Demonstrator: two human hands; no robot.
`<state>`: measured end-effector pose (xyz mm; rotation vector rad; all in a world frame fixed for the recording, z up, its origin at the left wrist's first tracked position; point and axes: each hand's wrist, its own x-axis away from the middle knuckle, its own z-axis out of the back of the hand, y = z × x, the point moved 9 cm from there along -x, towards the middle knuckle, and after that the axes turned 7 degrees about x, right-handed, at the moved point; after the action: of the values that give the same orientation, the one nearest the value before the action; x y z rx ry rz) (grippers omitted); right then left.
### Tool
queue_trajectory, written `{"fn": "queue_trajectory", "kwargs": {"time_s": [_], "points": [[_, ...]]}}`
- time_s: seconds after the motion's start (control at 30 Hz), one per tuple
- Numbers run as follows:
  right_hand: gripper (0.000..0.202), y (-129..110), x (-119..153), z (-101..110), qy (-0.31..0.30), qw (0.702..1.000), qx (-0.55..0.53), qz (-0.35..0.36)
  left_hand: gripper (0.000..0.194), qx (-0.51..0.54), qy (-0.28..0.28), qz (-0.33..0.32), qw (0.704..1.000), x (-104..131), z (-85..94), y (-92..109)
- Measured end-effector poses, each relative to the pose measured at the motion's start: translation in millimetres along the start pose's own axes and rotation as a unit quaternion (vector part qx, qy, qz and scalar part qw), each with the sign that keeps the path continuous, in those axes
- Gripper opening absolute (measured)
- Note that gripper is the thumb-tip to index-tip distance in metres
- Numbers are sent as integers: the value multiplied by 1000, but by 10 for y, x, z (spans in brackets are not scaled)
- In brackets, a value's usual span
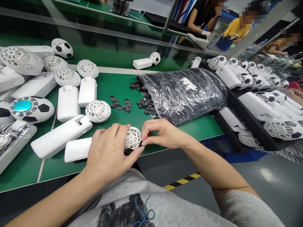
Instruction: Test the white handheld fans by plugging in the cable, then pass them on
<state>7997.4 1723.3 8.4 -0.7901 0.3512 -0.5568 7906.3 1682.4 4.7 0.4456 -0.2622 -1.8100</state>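
My left hand (107, 152) is wrapped over a white handheld fan (132, 138) with a round, football-patterned grille head. Its white handle sticks out to the left, low over the green table. At the right edge of that head, my right hand (163, 135) pinches a small black piece (141, 143) against the shell, mostly covered by the fingertips. Beyond the hands lie loose black pentagon pieces (120, 104). They also spill from the mouth of a clear plastic bag (186, 96) packed with them. Another white fan (98, 111) rests just left of my left hand.
Many white fans (22, 61) are heaped at the left, one with a blue disc (23, 106). A single fan (143, 63) lies farther back. At right, black trays (246, 111) hold fans with black patches. Co-workers (204, 12) sit beyond the bench.
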Motion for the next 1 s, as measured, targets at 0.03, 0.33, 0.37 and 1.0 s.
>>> {"fn": "queue_trajectory", "kwargs": {"time_s": [0.03,0.33,0.37,1.0], "points": [[9,-2,-7,-8,-6,1000,0,6,50,2,0,-1,1000,2,-4,3],[35,254,-10,-186,-45,969,-230,-72,45,23,7,3,1000,6,-14,-9],[36,264,-5,-212,-54,962,-255,-78,46,20,5,3,1000,9,-14,-12],[10,320,28,461,200,958,181,-97,53,133,-39,-205,969,162,-170,487]]}}
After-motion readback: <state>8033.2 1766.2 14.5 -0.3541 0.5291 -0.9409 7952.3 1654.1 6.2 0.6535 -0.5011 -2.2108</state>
